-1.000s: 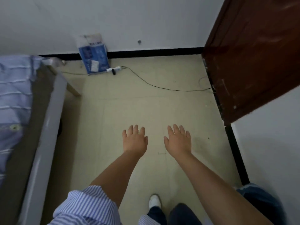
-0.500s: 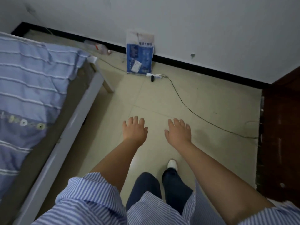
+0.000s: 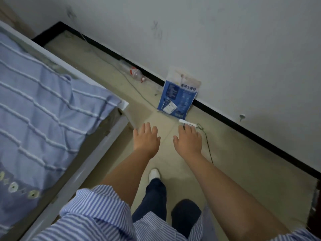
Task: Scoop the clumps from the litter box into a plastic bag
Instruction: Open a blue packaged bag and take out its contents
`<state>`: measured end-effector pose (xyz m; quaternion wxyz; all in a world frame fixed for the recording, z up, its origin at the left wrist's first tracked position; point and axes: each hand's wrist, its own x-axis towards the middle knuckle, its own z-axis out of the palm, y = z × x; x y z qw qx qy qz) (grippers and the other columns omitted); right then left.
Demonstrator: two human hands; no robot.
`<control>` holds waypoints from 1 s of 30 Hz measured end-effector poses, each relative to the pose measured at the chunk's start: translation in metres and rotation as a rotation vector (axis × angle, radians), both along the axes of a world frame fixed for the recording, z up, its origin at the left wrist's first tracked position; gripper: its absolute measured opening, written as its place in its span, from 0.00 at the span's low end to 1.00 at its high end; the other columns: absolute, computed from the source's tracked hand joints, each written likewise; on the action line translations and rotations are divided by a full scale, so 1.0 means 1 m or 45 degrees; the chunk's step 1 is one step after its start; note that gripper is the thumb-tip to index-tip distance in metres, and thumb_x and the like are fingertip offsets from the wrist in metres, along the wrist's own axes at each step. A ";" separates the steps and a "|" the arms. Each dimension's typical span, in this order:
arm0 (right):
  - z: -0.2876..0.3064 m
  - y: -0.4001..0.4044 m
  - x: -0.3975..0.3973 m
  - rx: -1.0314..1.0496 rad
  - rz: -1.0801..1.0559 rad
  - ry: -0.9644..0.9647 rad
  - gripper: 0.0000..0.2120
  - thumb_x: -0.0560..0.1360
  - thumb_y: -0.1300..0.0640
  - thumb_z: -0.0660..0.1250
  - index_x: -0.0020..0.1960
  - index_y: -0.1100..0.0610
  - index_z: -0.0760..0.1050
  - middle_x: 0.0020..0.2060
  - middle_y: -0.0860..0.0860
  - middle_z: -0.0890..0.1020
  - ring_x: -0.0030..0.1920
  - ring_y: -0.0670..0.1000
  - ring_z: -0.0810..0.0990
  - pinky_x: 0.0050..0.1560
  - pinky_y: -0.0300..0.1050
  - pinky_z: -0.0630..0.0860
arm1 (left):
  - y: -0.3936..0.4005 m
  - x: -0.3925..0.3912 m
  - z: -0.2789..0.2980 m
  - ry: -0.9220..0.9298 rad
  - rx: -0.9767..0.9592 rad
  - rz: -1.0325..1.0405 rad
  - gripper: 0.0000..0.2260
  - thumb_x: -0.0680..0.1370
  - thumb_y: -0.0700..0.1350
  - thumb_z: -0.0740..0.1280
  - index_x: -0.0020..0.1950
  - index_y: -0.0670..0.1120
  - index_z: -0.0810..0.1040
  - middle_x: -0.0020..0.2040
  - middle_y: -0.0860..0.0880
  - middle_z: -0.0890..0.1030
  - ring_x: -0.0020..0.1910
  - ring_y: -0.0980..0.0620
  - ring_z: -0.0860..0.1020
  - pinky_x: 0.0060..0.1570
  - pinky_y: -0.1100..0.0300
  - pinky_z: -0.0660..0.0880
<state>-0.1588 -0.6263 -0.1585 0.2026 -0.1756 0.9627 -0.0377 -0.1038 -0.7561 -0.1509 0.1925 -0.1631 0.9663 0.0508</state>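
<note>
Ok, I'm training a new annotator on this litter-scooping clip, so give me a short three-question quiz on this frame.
1. True or false: the left hand and the right hand both hold nothing.
2. What leans against the wall beyond the hands? A) a broom B) a blue and white bag C) a bucket
3. Fill in: the plastic bottle lies on the floor along the black ____.

Key: 1 true, both are spread open above the floor. 2 B. 3 baseboard. No litter box, scoop or plastic bag shows in this frame.
</note>
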 end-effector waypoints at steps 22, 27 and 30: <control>-0.205 -0.076 -0.441 0.091 -0.148 -0.074 0.23 0.78 0.53 0.60 0.69 0.63 0.66 0.67 0.61 0.71 0.66 0.61 0.70 0.62 0.54 0.71 | -0.121 -0.461 -0.189 -0.126 0.047 -0.201 0.20 0.81 0.50 0.53 0.72 0.45 0.58 0.74 0.44 0.58 0.73 0.44 0.55 0.71 0.47 0.52; -0.291 -0.085 -0.506 0.082 -0.088 0.034 0.21 0.73 0.58 0.68 0.64 0.65 0.72 0.61 0.63 0.76 0.61 0.63 0.75 0.57 0.58 0.74 | -0.133 -0.514 -0.271 -0.113 0.069 -0.242 0.20 0.81 0.51 0.53 0.72 0.46 0.59 0.74 0.43 0.58 0.73 0.44 0.56 0.70 0.47 0.54; -0.332 -0.096 -0.534 0.134 -0.021 0.007 0.25 0.76 0.59 0.64 0.70 0.63 0.63 0.68 0.60 0.68 0.67 0.60 0.68 0.62 0.55 0.68 | -0.134 -0.533 -0.311 -0.104 0.106 -0.279 0.21 0.82 0.52 0.51 0.72 0.46 0.58 0.74 0.44 0.57 0.73 0.44 0.55 0.71 0.47 0.54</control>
